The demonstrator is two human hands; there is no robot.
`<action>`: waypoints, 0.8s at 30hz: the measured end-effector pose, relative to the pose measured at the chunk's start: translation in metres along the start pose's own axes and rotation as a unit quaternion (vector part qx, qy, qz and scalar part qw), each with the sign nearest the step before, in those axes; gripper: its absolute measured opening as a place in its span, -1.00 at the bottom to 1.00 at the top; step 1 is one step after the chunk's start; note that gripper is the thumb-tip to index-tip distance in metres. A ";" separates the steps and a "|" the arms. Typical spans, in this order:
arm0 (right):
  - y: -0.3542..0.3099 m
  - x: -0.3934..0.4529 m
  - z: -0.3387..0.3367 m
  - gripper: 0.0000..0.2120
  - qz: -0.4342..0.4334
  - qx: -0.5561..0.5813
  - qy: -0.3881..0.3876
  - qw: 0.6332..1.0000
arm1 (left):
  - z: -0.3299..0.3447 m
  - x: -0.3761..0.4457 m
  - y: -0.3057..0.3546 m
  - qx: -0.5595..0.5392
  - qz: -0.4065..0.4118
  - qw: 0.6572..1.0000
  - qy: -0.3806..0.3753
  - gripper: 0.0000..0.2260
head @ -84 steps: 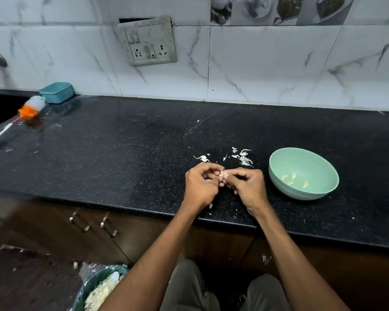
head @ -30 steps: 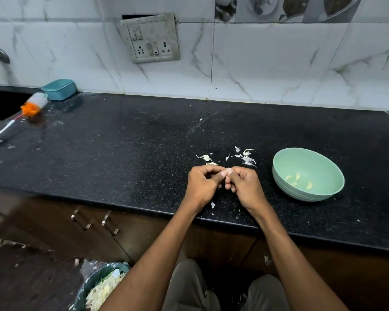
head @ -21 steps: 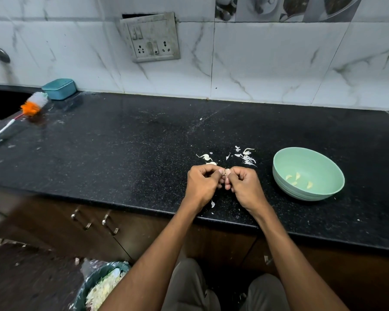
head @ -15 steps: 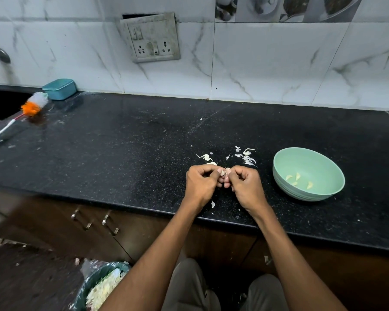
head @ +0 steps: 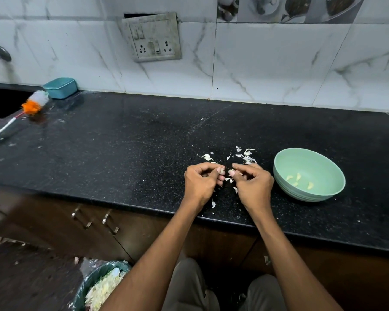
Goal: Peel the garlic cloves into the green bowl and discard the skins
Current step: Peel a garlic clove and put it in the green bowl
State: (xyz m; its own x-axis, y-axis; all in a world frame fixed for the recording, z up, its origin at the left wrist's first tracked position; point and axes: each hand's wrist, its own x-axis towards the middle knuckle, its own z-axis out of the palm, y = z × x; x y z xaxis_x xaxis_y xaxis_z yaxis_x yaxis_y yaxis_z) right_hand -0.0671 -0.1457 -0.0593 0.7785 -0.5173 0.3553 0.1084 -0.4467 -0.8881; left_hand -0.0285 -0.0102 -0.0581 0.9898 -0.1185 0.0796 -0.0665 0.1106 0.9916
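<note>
My left hand (head: 201, 182) pinches a small garlic clove (head: 222, 170) at its fingertips, just above the black counter. My right hand (head: 252, 184) sits a short gap to the right and pinches a pale bit of skin (head: 231, 172) between thumb and forefinger. Loose skins (head: 245, 156) lie scattered on the counter behind and between the hands. The green bowl (head: 310, 157) stands to the right of my right hand and holds several peeled cloves (head: 298, 180).
A bin (head: 99, 286) lined with plastic and full of skins stands on the floor at lower left. A brush (head: 20, 115) and a teal box (head: 60, 87) lie at the counter's far left by the sink. The counter's front edge (head: 144, 206) runs beneath my wrists.
My hands have drawn slightly apart; the right hand has pulled a bit of skin off the clove that the left hand holds, and small flakes have dropped between them.
</note>
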 end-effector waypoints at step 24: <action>-0.005 -0.006 0.001 -0.79 -0.066 -0.007 -0.038 0.997 | 0.002 -0.001 0.003 0.005 -0.016 1.000 0.018 -0.96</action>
State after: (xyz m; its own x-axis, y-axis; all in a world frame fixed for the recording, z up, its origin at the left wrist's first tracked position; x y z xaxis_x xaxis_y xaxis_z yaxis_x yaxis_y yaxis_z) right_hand -0.0721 -0.1395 -0.0570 0.8030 -0.3960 0.4454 0.2050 -0.5182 -0.8303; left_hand -0.0302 -0.0114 -0.0547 0.9952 -0.0869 0.0452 -0.0367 0.0975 0.9946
